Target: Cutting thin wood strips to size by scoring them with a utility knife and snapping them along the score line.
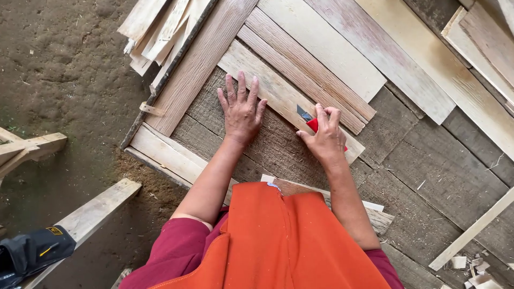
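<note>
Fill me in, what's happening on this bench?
A person is cutting thin wood on a plank workbench. The left hand lies flat, fingers spread, on a grey sheet beside a pale wooden strip. The right hand grips a red-handled utility knife, blade tip against the strip's edge. More pale boards lie stacked behind, with offcuts at the bench's right corner.

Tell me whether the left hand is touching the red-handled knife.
Apart. The head view shows the left hand flat on the boards, bare wood between it and the red-handled knife gripped by the right hand.
</note>
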